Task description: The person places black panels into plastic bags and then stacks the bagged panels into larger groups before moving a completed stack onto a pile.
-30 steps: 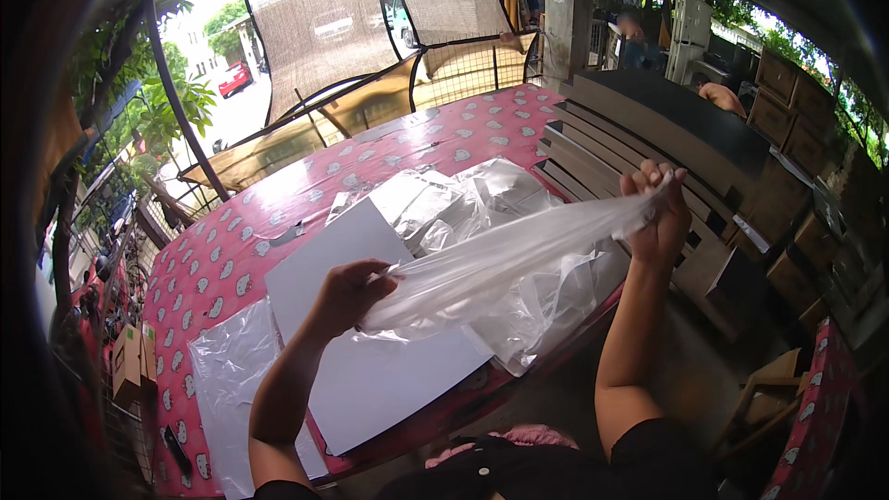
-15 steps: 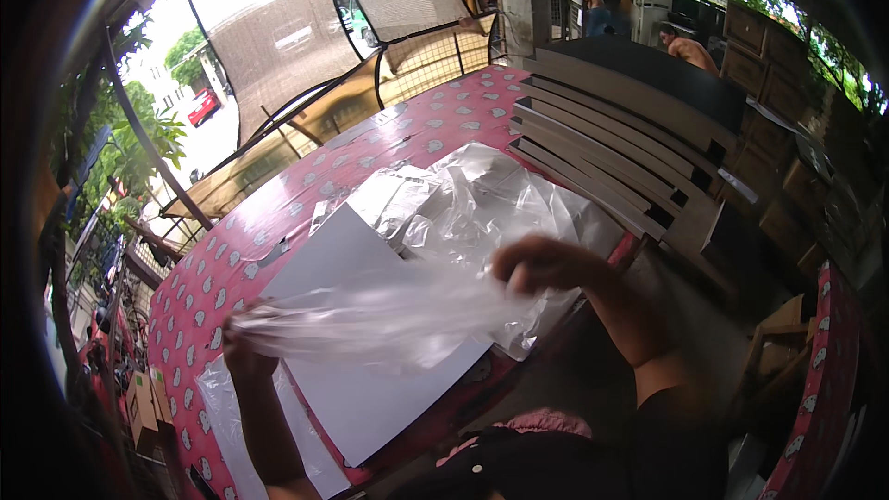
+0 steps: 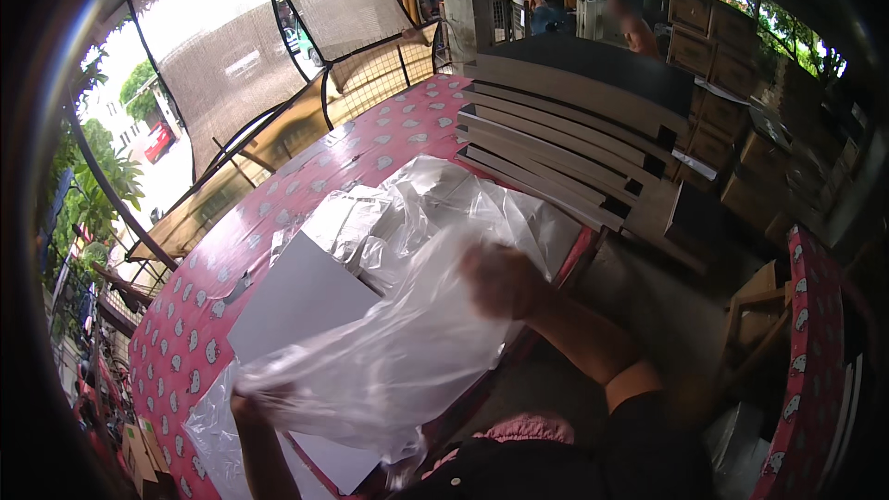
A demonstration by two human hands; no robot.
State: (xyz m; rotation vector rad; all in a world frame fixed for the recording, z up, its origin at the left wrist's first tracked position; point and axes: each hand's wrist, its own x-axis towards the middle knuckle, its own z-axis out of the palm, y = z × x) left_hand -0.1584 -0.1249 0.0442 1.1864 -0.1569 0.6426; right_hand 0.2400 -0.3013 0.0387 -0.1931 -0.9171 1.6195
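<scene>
A large, thin clear plastic bag (image 3: 384, 356) stretches crumpled between my hands above the table. My left hand (image 3: 257, 405), at the lower left, is closed on one end of it. At the upper right of the bag, my right hand (image 3: 500, 280) is blurred but looks closed on its other end. Under the bag lies a flat white board (image 3: 301, 296), its middle partly hidden by the plastic. Beyond my right hand spreads a heap of clear plastic (image 3: 431, 190). Another piece of clear plastic (image 3: 215, 421) lies beside my left forearm.
A pink patterned cover (image 3: 343, 162) is on the table. Dark-topped boards (image 3: 574, 120) are stacked at its far right. Wooden drawers (image 3: 708, 46) stand behind them. Another pink-covered edge (image 3: 798, 352) is at the right. Mesh screens (image 3: 222, 56) hang at the back left. People are in the background.
My right hand has come down and toward me, and the plastic now spreads wider and hangs lower over the white board. My left hand keeps its hold. The view has shifted to the right.
</scene>
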